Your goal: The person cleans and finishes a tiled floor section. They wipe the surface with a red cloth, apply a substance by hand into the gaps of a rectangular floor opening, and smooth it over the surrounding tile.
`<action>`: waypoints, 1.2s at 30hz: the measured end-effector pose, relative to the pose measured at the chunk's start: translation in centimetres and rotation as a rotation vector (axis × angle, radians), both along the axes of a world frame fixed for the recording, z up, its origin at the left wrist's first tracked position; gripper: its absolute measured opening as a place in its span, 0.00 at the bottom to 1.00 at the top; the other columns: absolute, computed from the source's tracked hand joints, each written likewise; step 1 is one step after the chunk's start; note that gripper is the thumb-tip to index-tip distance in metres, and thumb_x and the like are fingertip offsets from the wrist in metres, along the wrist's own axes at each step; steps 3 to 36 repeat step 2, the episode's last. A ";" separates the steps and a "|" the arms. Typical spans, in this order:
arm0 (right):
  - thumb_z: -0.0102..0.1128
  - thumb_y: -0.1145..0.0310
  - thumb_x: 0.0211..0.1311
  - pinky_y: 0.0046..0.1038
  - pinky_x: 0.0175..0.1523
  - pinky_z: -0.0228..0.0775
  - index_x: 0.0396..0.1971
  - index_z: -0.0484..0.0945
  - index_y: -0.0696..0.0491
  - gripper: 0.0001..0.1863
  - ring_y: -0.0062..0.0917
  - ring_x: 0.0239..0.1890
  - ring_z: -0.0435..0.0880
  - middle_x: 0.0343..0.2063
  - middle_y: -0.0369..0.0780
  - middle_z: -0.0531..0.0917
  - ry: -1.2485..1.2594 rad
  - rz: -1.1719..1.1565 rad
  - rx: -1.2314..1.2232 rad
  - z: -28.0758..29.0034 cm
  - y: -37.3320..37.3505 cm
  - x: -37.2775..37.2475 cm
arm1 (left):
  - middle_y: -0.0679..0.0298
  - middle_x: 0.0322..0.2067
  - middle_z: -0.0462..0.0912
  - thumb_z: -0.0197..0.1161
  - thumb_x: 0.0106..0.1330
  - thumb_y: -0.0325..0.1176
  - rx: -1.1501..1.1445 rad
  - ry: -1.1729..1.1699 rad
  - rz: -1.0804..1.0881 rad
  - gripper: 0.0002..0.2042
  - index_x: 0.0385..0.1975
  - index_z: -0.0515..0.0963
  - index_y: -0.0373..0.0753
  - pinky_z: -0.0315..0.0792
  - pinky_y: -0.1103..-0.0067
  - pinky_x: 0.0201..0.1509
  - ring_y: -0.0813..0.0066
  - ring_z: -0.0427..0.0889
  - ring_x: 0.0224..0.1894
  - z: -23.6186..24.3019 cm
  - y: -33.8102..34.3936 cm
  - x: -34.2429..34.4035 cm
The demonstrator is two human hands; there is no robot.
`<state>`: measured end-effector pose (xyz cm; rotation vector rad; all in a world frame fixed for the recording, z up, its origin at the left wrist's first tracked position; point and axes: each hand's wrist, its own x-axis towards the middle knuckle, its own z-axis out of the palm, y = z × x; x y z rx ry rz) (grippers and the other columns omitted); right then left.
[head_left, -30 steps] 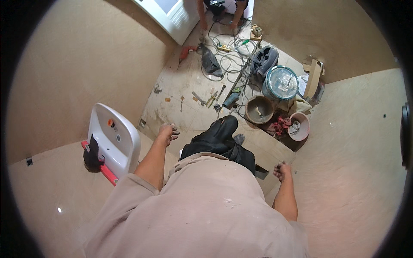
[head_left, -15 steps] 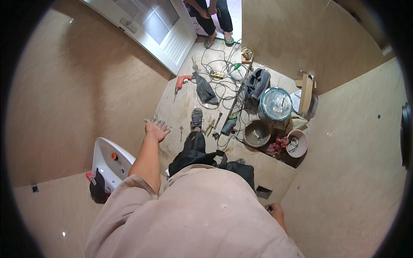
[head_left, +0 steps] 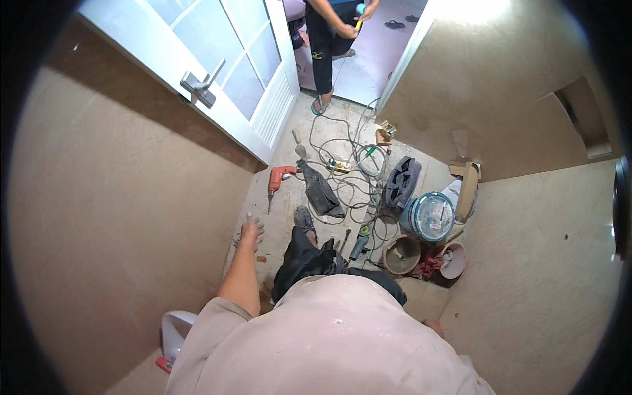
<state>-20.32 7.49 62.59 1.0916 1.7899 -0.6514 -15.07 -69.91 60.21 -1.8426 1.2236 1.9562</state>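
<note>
My left hand [head_left: 251,230] hangs with its fingers apart and nothing in it, over the floor near the left wall. Nearest to it lies a red power drill [head_left: 280,182] with a long bit. Only a small part of my right hand [head_left: 434,326] shows beside my body, by the right wall; its fingers are hidden. On the floor ahead are a dark cloth-like bag [head_left: 321,192], an angle grinder [head_left: 360,243] and a tangle of grey cable around a power strip [head_left: 340,165]. My shoe [head_left: 304,218] stands beside the dark bag.
A white door [head_left: 257,79] stands open at the left. In the doorway a person's hands [head_left: 355,25] hold a yellow and blue-green thing. To the right stand a grey tool bag [head_left: 402,183], a lidded bucket [head_left: 431,216], a brown bucket [head_left: 401,255] and a pink bucket [head_left: 453,259]. A white sink [head_left: 175,329] is at lower left.
My view has shifted up toward the doorway. My left hand has turned and sits lower against the floor. My right hand has mostly slipped behind my body. The person in the doorway has changed stance.
</note>
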 end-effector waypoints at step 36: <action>0.58 0.64 0.63 0.38 0.29 0.77 0.36 0.85 0.58 0.13 0.34 0.27 0.86 0.27 0.45 0.87 -0.043 -0.061 0.041 -0.4 -2.3 1.4 | 0.47 0.73 0.58 0.29 0.76 0.64 -0.001 0.064 -0.180 0.39 0.75 0.52 0.38 0.51 0.53 0.75 0.46 0.58 0.74 0.6 -4.2 -0.9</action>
